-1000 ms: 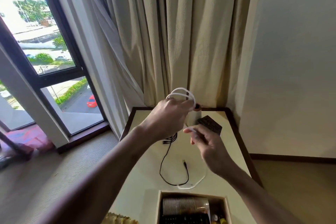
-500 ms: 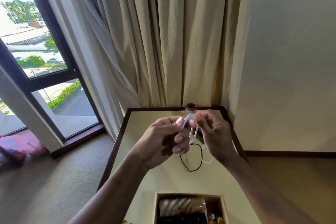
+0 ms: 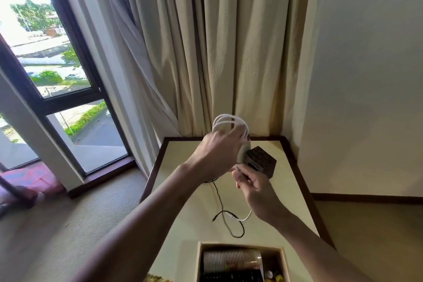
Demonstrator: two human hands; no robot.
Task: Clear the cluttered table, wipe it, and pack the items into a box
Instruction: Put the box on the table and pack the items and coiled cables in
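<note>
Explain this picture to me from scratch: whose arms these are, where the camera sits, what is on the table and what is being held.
There is no machine here. The arms belong to a person wearing a camera on the head, so the single view looks forward and down over their own hands. The left hand is raised with loops of a white cable wound around its fingers. The right hand pinches the same cable lower down, and its loose end trails onto the table. Also on the table lie a thin black cable and a small dark box near the far corner. At the bottom edge sits an open packing box already holding a stack of cups and other items too cut off to name. Curtains and a window stand behind.
</note>
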